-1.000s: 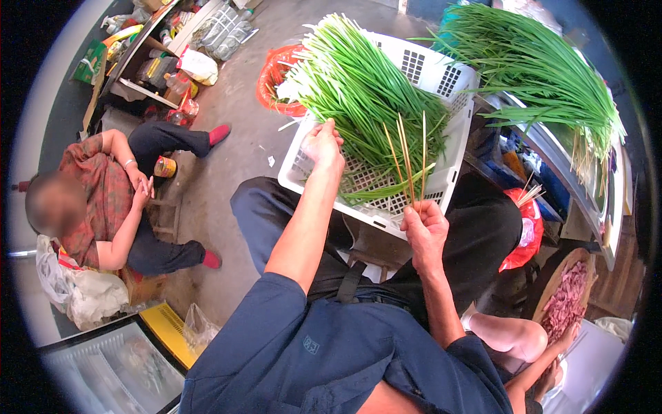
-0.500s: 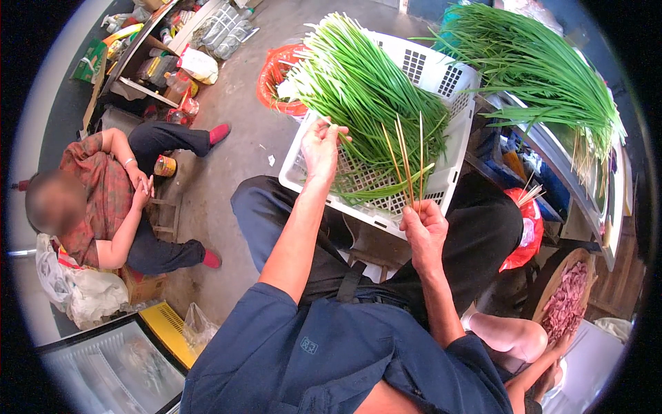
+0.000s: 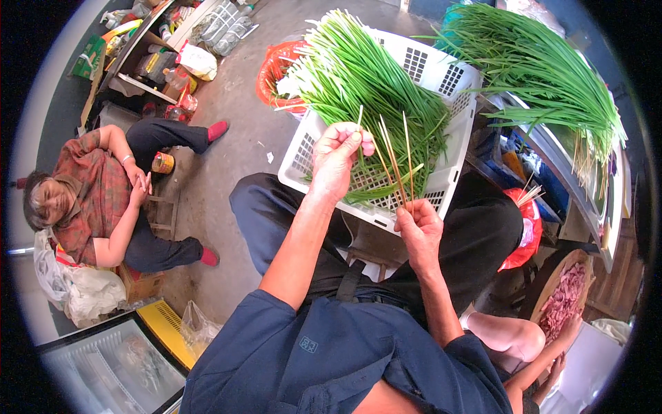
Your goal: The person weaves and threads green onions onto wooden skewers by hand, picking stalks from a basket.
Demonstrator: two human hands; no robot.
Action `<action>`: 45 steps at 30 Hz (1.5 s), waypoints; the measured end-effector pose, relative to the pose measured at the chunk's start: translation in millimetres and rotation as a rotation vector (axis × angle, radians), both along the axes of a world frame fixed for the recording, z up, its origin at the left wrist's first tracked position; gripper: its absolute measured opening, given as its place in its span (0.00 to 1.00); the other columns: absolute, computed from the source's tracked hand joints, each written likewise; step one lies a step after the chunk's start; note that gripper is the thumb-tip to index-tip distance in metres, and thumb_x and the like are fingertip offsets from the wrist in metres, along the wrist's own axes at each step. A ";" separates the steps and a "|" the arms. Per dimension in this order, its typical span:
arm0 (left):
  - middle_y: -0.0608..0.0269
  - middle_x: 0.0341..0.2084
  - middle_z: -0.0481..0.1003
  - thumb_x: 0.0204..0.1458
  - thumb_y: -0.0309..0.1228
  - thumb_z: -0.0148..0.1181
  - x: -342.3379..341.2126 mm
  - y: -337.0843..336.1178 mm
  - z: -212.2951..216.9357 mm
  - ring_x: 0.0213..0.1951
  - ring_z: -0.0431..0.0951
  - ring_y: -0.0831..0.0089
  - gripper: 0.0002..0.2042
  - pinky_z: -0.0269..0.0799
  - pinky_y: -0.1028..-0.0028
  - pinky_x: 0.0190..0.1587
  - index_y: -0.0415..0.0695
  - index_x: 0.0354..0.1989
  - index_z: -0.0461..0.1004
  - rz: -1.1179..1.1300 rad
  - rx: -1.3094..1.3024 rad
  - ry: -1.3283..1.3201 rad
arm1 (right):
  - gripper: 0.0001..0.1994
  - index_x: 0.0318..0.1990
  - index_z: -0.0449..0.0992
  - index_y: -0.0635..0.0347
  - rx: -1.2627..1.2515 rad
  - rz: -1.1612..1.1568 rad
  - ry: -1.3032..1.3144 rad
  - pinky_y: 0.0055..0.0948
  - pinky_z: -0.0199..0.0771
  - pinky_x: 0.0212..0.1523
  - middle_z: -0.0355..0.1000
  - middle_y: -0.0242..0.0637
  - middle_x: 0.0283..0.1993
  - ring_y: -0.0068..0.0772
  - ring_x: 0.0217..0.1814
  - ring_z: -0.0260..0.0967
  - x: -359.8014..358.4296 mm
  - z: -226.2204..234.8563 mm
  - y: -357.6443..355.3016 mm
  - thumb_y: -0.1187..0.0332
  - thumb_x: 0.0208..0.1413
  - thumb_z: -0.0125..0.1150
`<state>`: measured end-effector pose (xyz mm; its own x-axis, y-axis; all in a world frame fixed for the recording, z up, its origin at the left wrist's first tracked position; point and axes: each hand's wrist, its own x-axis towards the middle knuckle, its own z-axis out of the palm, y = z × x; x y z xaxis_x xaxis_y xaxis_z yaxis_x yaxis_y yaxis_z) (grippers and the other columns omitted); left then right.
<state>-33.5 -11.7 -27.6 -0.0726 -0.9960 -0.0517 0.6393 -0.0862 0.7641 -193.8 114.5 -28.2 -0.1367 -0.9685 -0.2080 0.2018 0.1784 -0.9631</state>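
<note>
A white slotted plastic basket (image 3: 441,76) rests on my knees, filled with a heap of long green chive stalks (image 3: 365,76). My right hand (image 3: 419,231) grips the base of a few pale yellowish stalks (image 3: 394,155) that stand upright over the basket's near edge. My left hand (image 3: 338,159) is raised over the basket with thumb and fingers pinched on the tip of one thin stalk (image 3: 359,117).
A second big bunch of green stalks (image 3: 545,69) lies on a counter to the right. A red bag (image 3: 276,69) sits behind the basket. A seated person (image 3: 103,200) is at the left. A board of cut meat (image 3: 565,297) is lower right, with another person's arm (image 3: 517,345) beside it.
My left hand has lifted off the pile in the basket and come toward me, now pinching a single stalk. My right hand keeps its stalks almost still.
</note>
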 end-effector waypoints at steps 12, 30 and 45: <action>0.55 0.30 0.76 0.55 0.23 0.55 5.3 -0.6 11.7 0.29 0.77 0.70 0.03 0.74 0.73 0.39 0.37 0.35 0.70 -0.070 -0.042 -0.058 | 0.03 0.33 0.69 0.63 0.003 0.029 0.009 0.16 0.65 0.26 0.68 0.26 0.25 0.14 0.24 0.64 -0.1 -0.4 0.3 0.76 0.56 0.57; 0.54 0.30 0.77 0.54 0.20 0.55 4.4 2.2 12.4 0.30 0.77 0.71 0.01 0.74 0.72 0.39 0.36 0.31 0.72 0.005 -0.206 -0.221 | 0.05 0.31 0.69 0.63 0.029 0.021 0.042 0.16 0.64 0.25 0.68 0.26 0.24 0.14 0.23 0.63 -3.0 1.6 2.0 0.75 0.56 0.58; 0.63 0.31 0.78 0.47 0.22 0.63 -0.7 11.7 12.8 0.33 0.75 0.81 0.02 0.71 0.79 0.42 0.37 0.29 0.78 -0.333 0.044 -0.388 | 0.05 0.31 0.69 0.63 0.020 -0.012 0.086 0.17 0.64 0.24 0.68 0.26 0.23 0.14 0.22 0.63 -3.7 1.9 5.1 0.75 0.56 0.58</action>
